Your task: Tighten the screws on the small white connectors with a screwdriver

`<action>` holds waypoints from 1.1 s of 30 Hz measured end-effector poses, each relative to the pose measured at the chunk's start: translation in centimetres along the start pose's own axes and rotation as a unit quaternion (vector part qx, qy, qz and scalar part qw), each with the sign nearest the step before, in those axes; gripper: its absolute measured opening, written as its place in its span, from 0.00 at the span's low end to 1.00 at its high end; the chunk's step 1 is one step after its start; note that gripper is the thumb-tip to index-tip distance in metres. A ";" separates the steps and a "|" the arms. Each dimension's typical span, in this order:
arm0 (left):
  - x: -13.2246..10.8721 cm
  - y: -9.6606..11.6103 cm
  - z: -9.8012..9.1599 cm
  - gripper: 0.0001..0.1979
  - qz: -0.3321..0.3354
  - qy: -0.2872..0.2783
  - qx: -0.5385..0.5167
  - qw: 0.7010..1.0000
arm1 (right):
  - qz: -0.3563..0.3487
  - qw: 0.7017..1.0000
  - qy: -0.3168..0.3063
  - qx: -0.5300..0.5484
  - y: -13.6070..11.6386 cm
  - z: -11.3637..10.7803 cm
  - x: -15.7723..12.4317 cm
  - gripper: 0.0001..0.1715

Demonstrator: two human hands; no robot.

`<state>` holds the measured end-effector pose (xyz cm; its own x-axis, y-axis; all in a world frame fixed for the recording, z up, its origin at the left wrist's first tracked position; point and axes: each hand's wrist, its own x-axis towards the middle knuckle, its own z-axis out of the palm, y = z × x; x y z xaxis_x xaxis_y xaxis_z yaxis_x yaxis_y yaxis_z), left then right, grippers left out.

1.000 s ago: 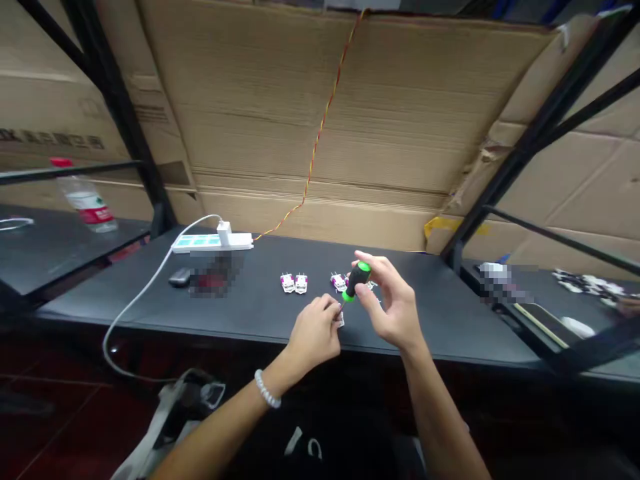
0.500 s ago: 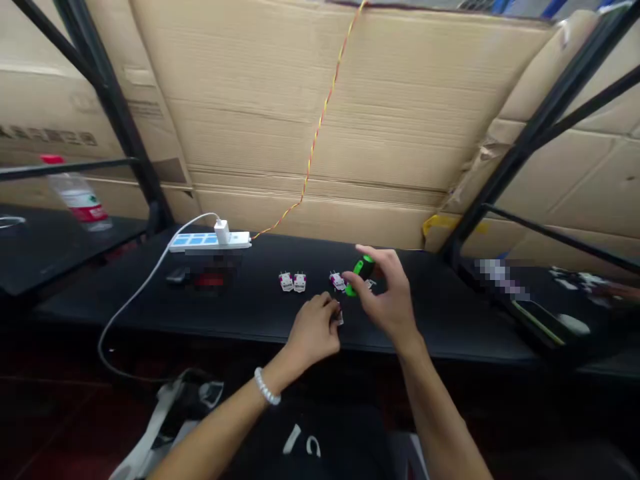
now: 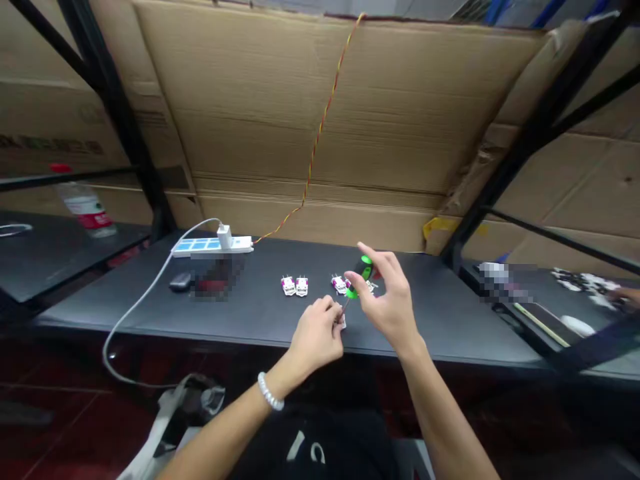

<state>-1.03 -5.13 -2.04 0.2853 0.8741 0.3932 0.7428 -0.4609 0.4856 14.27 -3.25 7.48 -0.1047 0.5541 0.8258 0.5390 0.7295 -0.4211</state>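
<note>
A green-and-black screwdriver is gripped between the thumb and fingers of my right hand. Its shaft slants down and left to a small white part. My left hand pinches that part against the table, and the fingers hide most of it. Two white-and-purple plug-like modules with metal prongs lie side by side beyond my left hand. Another such module rests just left of the screwdriver. Small pieces lie partly hidden behind my right hand.
A white power strip with a plugged-in adapter lies at the back left, its white cable running over the front edge. A dark mouse-like object sits nearby. Black metal posts flank the table. A bottle stands far left.
The view has shifted slightly and the picture is sharper. The screwdriver shaft now shows between my hands. Both hands keep nearly the same pose.
</note>
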 end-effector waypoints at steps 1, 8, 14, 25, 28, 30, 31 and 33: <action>0.0 0.0 0.0 0.08 0.000 0.000 -0.001 1.000 | 0.003 1.000 0.007 0.001 0.2 0.1 -0.1 0.22; 0.1 -0.4 0.2 0.09 -0.008 0.005 -0.028 1.000 | -0.038 0.998 0.041 0.033 1.2 1.0 -0.4 0.24; 0.1 -0.1 0.0 0.08 -0.012 0.001 -0.035 0.999 | -0.053 0.995 -0.010 0.084 1.2 0.3 -0.9 0.26; -0.1 -0.1 -0.1 0.08 -0.012 0.004 -0.040 0.999 | -0.006 0.995 -0.053 0.090 1.1 -0.7 -0.9 0.24; -0.2 -0.1 -0.1 0.08 -0.013 0.004 -0.041 0.999 | 0.018 0.981 -0.094 0.167 1.0 -0.7 -0.9 0.25; -0.2 -0.2 0.0 0.08 -0.011 0.004 -0.039 0.999 | 0.009 0.989 -0.061 0.138 0.9 -0.8 -0.9 0.21; -0.2 -0.2 0.0 0.08 -0.011 0.005 -0.037 0.999 | -0.003 0.994 -0.037 0.104 0.8 -0.8 -0.8 0.19; -0.2 -0.2 0.2 0.08 -0.012 0.007 -0.031 0.999 | -0.021 0.998 -0.015 0.049 0.8 -0.9 -0.8 0.20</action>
<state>-1.18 -5.18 -2.37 0.2597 0.8828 0.3914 0.7101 -0.4493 0.5421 15.55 -3.49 6.89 -0.1515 0.5337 0.8320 0.4495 0.7869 -0.4229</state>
